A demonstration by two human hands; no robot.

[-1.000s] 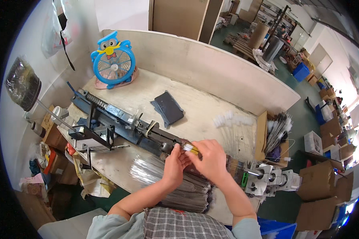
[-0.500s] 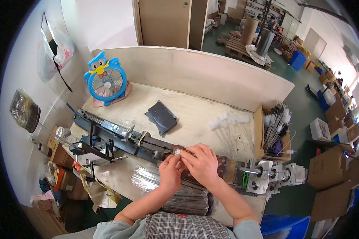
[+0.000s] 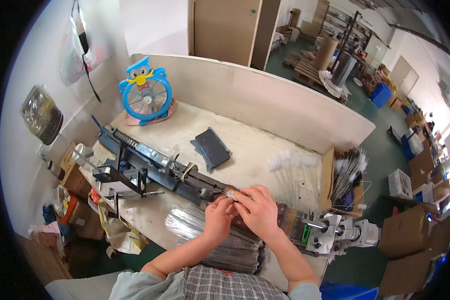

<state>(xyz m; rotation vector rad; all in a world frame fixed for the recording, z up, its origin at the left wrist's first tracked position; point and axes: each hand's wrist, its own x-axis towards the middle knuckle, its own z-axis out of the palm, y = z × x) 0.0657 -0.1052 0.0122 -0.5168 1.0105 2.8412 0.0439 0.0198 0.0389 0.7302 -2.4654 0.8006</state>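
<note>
The pale piece point(image 3: 230, 194) sat over the machine point(image 3: 197, 180), pinched in the right hand's point(image 3: 258, 208) grip. The left hand's point(image 3: 218, 218) fingers, straighter a second earlier, had curled in close, suggesting finer work; its grip couldn't be told. Wires point(image 3: 181, 223) lay alongside.

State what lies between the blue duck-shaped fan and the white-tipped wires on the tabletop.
A dark, flat rectangular slab, seen in the head view.
</note>
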